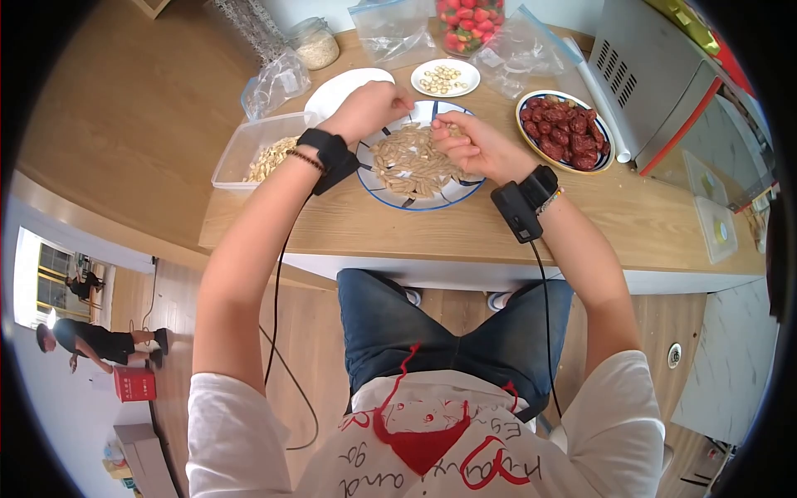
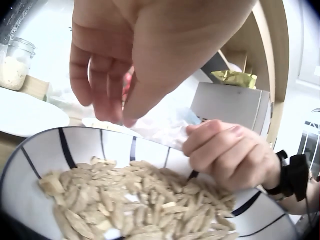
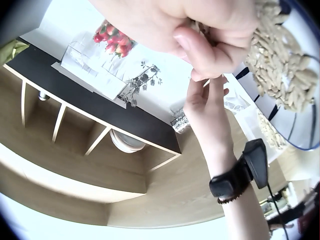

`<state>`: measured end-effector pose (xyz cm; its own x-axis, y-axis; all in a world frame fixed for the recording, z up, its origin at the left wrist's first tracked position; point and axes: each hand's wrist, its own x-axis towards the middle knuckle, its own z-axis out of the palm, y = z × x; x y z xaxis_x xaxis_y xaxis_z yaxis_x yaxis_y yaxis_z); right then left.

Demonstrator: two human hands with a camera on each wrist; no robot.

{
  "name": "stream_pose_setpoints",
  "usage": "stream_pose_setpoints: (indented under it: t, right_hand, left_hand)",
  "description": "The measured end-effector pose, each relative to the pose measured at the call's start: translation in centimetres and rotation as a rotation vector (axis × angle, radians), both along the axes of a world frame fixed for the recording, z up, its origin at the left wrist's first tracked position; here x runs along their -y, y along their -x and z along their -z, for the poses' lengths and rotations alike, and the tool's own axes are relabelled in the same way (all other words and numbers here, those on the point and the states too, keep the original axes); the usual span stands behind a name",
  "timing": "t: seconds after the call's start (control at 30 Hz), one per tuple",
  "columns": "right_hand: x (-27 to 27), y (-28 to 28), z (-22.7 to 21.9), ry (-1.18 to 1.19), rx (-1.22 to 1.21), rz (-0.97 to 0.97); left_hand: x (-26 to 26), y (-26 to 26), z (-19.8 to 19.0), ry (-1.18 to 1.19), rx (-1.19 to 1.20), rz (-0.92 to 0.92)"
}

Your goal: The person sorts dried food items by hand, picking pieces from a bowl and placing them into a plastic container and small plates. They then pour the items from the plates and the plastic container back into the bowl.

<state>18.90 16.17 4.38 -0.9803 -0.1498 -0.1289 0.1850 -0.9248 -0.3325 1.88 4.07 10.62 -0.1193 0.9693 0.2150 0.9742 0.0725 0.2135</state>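
Note:
A white plate with blue stripes [image 1: 448, 195] holds many tan, spindle-shaped dried pieces [image 1: 407, 170]. Over its far left rim hangs my left hand [image 1: 374, 112], fingers pointing down and thumb tip against the fingertips; I cannot tell whether something small is between them. My right hand [image 1: 477, 145] is above the plate's right side, its fingers curled around a few tan dried pieces [image 3: 201, 27], mostly hidden in the fist. In the left wrist view, the pieces fill the plate's middle below both hands.
Left of the plate are a clear plastic box [image 1: 235, 158] of pale flakes and a white plate [image 1: 332, 91]. Behind stand a small dish [image 1: 421, 80] of yellowish pieces, plastic bags [image 1: 390, 37] and a strawberry container [image 1: 471, 25]. A bowl of red dates [image 1: 569, 133] sits right.

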Motion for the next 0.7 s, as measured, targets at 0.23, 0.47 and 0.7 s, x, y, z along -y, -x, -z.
stream_pose_setpoints:
  t: [0.23,0.47,0.7]
  right_hand:
    - [0.0,0.0,0.0,-0.077,0.023,0.091]
    - [-0.1,0.1,0.2,-0.107,0.003,0.085]
    - [-0.2,0.1,0.4,-0.112,-0.026,0.073]
  left_hand:
    - [-1.0,0.2,2.6,0.193,-0.261,0.048]
    - [-0.5,0.0,2.0,0.269,-0.023,-0.065]
    - [-0.2,-1.0,1.0,0.174,-0.141,-0.202]
